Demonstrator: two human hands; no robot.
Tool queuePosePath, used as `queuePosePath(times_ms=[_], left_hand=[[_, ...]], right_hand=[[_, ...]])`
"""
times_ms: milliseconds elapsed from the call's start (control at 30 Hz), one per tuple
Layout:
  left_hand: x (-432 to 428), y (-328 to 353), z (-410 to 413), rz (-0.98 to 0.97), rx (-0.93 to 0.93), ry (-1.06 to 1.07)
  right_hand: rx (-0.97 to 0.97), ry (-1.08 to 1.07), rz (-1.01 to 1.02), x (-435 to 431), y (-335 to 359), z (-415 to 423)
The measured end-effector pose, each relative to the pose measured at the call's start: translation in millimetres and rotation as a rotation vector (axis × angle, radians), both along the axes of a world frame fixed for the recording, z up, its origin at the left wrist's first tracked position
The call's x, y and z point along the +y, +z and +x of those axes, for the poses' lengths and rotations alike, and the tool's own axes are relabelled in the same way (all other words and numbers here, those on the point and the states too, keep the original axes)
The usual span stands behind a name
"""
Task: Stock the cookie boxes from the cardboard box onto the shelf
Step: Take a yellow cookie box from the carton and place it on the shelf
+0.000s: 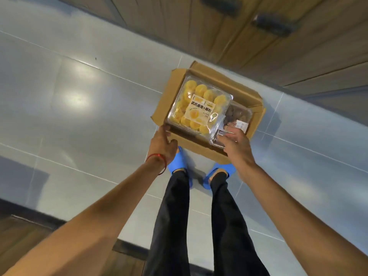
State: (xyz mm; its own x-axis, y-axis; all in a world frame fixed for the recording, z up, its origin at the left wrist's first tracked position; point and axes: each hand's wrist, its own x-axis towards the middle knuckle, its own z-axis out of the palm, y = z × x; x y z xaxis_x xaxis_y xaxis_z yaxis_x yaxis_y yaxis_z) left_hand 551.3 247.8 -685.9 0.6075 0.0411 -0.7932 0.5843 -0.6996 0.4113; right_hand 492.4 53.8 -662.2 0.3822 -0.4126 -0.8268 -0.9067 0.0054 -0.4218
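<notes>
You seem to be on a shop floor. Glossy grey floor tiles (79,86) spread all round the open cardboard box (165,100), labelled clear retail cookie boxes (199,104) fill it, and wood-grain panelling (258,46) runs just beyond it.

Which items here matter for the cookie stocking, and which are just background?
Job:
cardboard box
yellow cookie box and brown cookie box, both inside it
left hand, at the box's near-left corner
right hand, on the brown cookie box's near end

Background:
tiled floor
blue slippers
red wrist string
wooden panelling beyond the box
</notes>
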Motion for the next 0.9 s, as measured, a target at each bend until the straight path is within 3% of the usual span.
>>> queuePosePath(times_ms=[267, 467, 667, 900], left_hand=[[-19.0, -135.0, 38.6, 0.076, -0.231, -0.164], [-41.5, -169.9, 64.9, -0.071, -0.21, -0.076], [-47.8, -140.4, 62.0, -0.022, -0.13, 0.099], [-25.4, -55.7, 38.6, -0.031, -0.052, 0.129]], right_hand=[[0.025, -0.006, -0.14, -8.3, -145.9, 23.7], [-0.007, -0.134, 0.012, -10.8, -187.4, 41.6], [0.013, -0.209, 0.07, -11.1, -158.6, 40.3], [-0.028, -0.073, 0.003, -8.4, -61.9, 23.3]])
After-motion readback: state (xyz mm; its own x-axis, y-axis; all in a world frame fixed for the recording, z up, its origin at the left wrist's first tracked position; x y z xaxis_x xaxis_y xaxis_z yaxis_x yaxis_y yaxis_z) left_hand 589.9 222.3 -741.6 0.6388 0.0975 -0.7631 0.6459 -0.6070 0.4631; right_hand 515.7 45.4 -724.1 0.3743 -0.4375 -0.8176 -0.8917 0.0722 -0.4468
